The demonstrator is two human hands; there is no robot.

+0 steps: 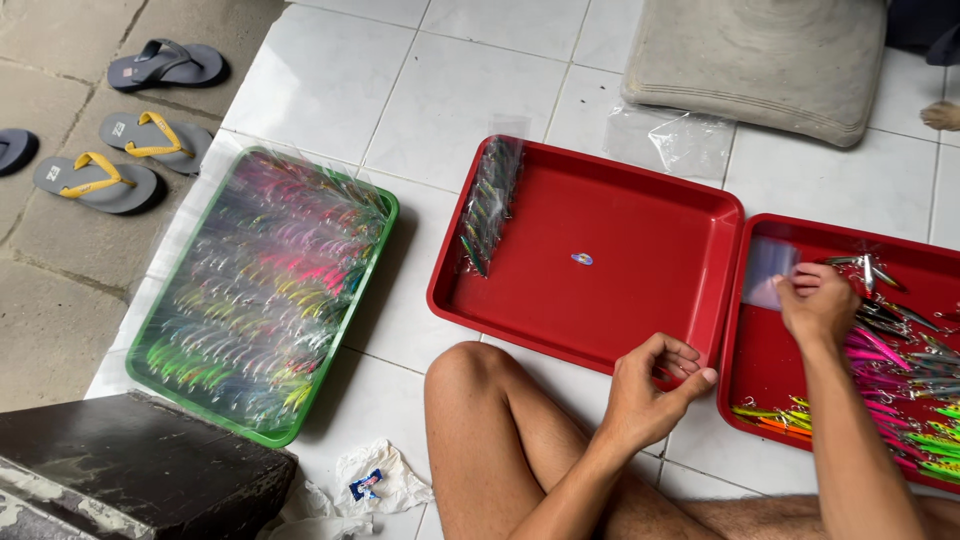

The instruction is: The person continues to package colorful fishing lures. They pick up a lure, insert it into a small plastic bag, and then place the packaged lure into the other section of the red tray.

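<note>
I'm pinching a clear sleeve (768,272) in my right hand (820,305) at right, over the lure tray (748,395); my left hand (652,385), curled narrow and empty, is hovering by the middle red tray (640,240), mostly bare.

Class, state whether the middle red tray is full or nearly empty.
Nearly empty: the middle red tray holds only one row of bagged lures along its left wall.

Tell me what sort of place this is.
Probably a home porch or entryway used as an informal packing spot: white tiled floor, sandals on the concrete beside it, and trays of fishing lures, red tray and green tray, set on the floor.
</note>
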